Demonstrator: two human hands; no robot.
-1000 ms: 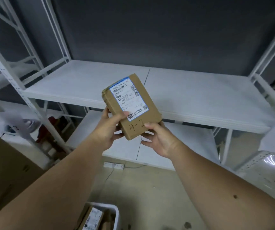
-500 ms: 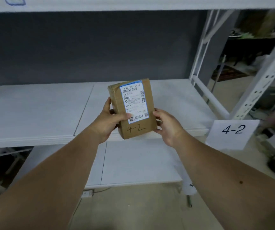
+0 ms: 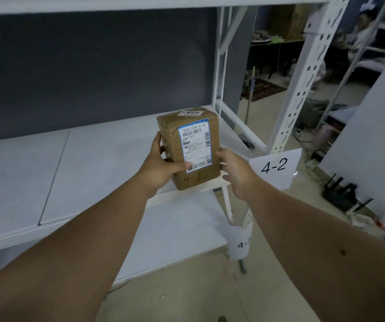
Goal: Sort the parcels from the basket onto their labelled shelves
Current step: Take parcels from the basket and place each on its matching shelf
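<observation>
A brown cardboard parcel (image 3: 195,145) with a white shipping label and "4-2" handwritten near its bottom stands upright over the front right corner of the white shelf (image 3: 94,163). My left hand (image 3: 161,166) grips its left side, thumb across the front. My right hand (image 3: 238,173) holds its right side. A paper sign reading "4-2" (image 3: 275,166) hangs at the shelf's right end, just right of my right hand. Whether the parcel's bottom rests on the shelf edge I cannot tell. The basket is out of view.
A lower white shelf (image 3: 182,228) carries another paper sign (image 3: 241,242) on its post. The perforated upright post (image 3: 303,77) rises right of the parcel. A black router (image 3: 340,194) and cables lie on the floor at right. A person (image 3: 358,31) sits far behind.
The view swung right and closer to the shelf. Both hands carried the parcel forward and down to the shelf's front right corner beside the "4-2" sign.
</observation>
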